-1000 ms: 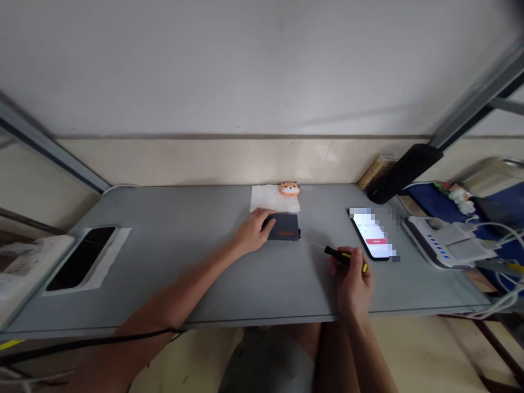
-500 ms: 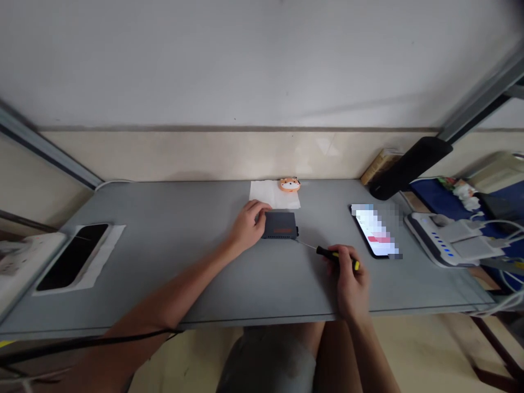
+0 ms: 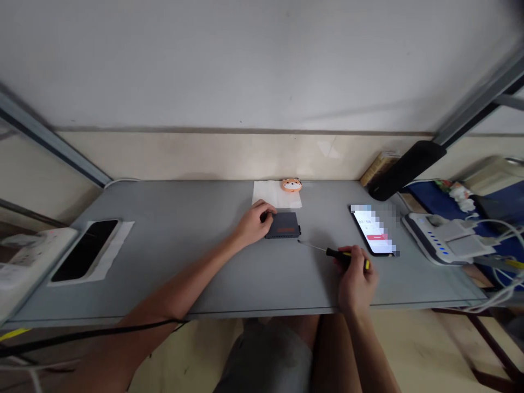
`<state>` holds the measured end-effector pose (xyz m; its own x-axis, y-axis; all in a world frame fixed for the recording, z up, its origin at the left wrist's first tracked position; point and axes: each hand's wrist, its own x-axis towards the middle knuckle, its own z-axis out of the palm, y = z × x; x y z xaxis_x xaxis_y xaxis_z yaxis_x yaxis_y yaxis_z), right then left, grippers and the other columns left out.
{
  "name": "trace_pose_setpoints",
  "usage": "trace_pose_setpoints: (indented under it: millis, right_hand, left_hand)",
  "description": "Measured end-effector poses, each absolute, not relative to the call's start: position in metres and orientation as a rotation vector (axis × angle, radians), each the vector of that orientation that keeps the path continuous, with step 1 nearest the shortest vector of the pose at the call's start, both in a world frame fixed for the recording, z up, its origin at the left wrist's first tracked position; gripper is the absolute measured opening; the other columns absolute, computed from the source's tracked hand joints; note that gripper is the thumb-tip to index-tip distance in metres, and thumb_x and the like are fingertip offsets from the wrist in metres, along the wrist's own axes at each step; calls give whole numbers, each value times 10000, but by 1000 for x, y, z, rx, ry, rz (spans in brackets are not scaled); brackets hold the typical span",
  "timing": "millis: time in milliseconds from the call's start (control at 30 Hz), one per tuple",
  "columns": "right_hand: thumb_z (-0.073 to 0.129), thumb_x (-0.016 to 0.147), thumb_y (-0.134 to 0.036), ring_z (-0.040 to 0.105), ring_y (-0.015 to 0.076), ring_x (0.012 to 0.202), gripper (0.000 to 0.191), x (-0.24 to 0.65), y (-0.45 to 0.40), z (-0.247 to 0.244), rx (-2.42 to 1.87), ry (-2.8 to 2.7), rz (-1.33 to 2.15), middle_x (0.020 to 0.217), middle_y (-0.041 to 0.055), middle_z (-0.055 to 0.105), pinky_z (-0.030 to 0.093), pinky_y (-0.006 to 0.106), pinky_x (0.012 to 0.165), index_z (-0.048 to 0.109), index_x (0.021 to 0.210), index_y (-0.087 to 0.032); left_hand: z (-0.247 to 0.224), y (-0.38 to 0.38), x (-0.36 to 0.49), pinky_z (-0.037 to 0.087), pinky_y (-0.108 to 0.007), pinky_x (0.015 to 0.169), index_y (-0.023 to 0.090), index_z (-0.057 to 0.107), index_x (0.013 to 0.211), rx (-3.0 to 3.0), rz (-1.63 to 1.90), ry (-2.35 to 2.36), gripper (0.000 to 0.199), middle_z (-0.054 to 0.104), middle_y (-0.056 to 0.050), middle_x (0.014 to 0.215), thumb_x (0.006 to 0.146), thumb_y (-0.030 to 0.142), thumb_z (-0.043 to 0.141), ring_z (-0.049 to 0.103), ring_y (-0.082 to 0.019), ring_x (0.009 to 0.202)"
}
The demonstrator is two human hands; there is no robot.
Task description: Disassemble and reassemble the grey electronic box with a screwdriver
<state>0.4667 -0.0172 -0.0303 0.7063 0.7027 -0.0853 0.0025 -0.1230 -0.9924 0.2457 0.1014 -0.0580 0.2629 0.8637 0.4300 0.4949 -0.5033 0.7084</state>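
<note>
A flat dark grey box point(image 3: 285, 223) with a reddish label and a row of small slots along its front edge lies on the desk. My left hand point(image 3: 257, 222) grips it at its left end, fingers curled over the corner. In my right hand point(image 3: 357, 275) is a screwdriver point(image 3: 338, 255) with a black and yellow handle, held at a low slant. Its thin shaft points left, and the tip is just off the box's front right corner. A small dark speck point(image 3: 299, 241) shows at the tip, too small to name.
White paper point(image 3: 267, 193) and an orange animal-faced case point(image 3: 291, 185) lie behind the box. A lit phone point(image 3: 373, 232) and a power strip point(image 3: 434, 240) are on the right, near a black cylinder point(image 3: 405, 172). A dark phone point(image 3: 85, 251) rests at left.
The screwdriver has drawn back to the right, its tip now apart from the box's corner. My left hand remains at the box, its fingers slightly more bent. The camera view has shifted a little.
</note>
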Motion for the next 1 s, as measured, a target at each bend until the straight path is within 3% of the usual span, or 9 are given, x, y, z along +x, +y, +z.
trace_pose_setpoints:
  millis: [200,333,467,700,867,1000]
  right_hand:
    - [651,735,-744,599,154,588,559,468,-18,-31,-1583,-561,647,660,28,639,444,259,523,665,706,-186]
    - [609,764,-830,601,168,607,648,470,-20,-33,-1533,-926,793,654,43,664,453,265,535,713,758,-190]
    - [570,873,-770,609,163,619,594,472,-21,-39,-1379,-1324,887,790,62,747,500,282,591,768,888,-210]
    - [622,929,-638,743,238,965,440,476,-21,-47,-1262,-1566,927,1040,71,810,575,310,822,797,1064,-257]
    - [604,943,-640,747,225,911,437,478,-21,-48,-1244,-1543,914,1011,61,815,575,294,773,800,1043,-262]
    - [590,940,-666,718,209,819,467,481,-21,-47,-1259,-1461,862,951,66,805,550,288,699,798,996,-252]
  left_hand:
    - [-59,100,247,526,-266,733,212,653,893,2128,1111,1274,207,643,-11,910,906,57,517,608,-132,756]
    - [-61,100,248,518,-264,734,214,658,903,2129,1104,1311,213,640,-10,921,905,56,515,598,-130,752]
    - [-62,100,248,504,-251,709,213,663,929,2142,1086,1306,214,639,-10,934,921,68,506,598,-124,748]
    - [-65,101,248,529,-262,765,215,663,925,2194,1155,1286,233,622,-15,958,923,54,494,608,-129,795]
    - [-62,98,247,537,-292,816,210,652,900,2285,1353,1193,216,600,-40,967,939,77,487,620,-158,905]
    - [-53,89,245,537,-334,832,206,666,932,2414,1305,977,211,624,-60,963,999,164,471,619,-175,896]
